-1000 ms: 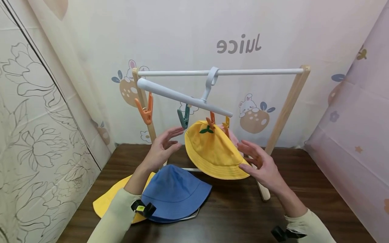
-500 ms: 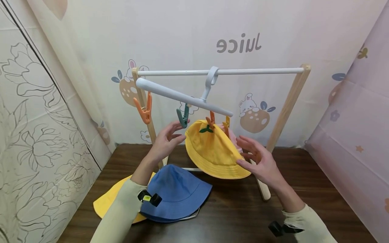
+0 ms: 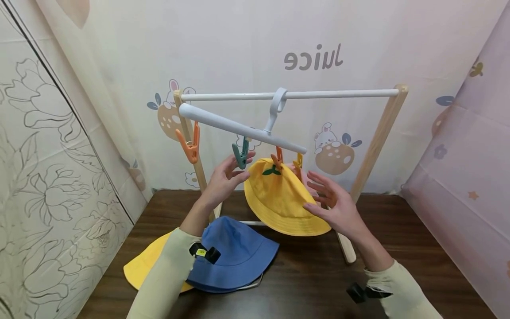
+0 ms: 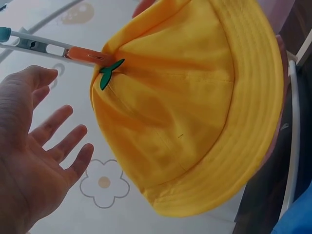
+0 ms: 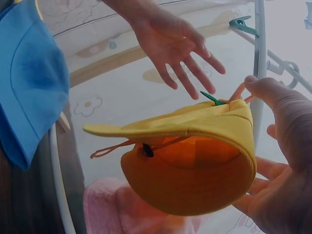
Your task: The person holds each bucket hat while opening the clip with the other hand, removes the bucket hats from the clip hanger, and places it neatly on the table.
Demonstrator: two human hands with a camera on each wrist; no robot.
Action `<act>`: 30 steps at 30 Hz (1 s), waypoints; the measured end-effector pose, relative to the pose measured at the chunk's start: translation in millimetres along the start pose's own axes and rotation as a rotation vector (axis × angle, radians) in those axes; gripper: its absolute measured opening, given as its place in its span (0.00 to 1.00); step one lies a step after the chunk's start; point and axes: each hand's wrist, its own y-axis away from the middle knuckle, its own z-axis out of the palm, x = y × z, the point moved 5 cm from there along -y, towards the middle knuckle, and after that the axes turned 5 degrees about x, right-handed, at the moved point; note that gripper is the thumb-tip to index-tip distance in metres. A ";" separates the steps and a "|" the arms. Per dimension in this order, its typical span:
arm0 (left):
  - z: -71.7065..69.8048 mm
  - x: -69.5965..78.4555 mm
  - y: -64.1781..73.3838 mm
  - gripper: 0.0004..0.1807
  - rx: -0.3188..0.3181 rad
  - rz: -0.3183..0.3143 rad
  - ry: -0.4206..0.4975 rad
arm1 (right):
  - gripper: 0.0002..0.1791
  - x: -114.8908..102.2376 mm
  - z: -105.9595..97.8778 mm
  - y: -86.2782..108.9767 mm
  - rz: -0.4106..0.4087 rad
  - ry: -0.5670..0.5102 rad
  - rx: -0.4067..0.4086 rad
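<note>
- Left hand (image 3: pixel 225 179) has its fingers spread, just beside the hanging yellow hat (image 3: pixel 284 204) and apart from it; in the head view some fingertips show past a green clip (image 3: pixel 241 155).
- Right hand (image 3: pixel 336 206) is spread too, its thumb in front of that hat's side and its fingers behind; whether they touch the cloth, I cannot tell.
- Pale sleeves (image 3: pixel 159 279) cover the forearms, a black device (image 3: pixel 205 253) at each wrist.
- Second yellow hat (image 3: pixel 145 261) lies by the left edge of the brown worktop (image 3: pixel 398 257), partly covered by a blue hat (image 3: pixel 239 252).
- Hanging yellow hat, bearing a green leaf tag (image 3: pixel 272 170), tilts above the worktop toward its back edge, gripped at the crown by an orange clip (image 3: pixel 277 158).
- Pink cloth (image 5: pixel 105 204) hangs just behind it.
- White hanger (image 3: pixel 239 128) slopes down to the right, another orange clip (image 3: pixel 192 148) below its raised end.
- Wood-and-white rack (image 3: pixel 374 141) carries the hanger, before a printed curtain (image 3: pixel 239 44).
</note>
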 end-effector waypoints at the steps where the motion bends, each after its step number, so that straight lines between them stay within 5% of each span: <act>1: 1.0 0.8 -1.4 0.35 -0.001 0.001 0.003 | 0.45 -1.2 0.6 -1.5 -0.004 -0.003 0.003; 30: 13.2 -3.0 -23.4 0.34 0.010 0.009 0.075 | 0.46 -13.3 11.9 -22.3 0.015 -0.062 0.002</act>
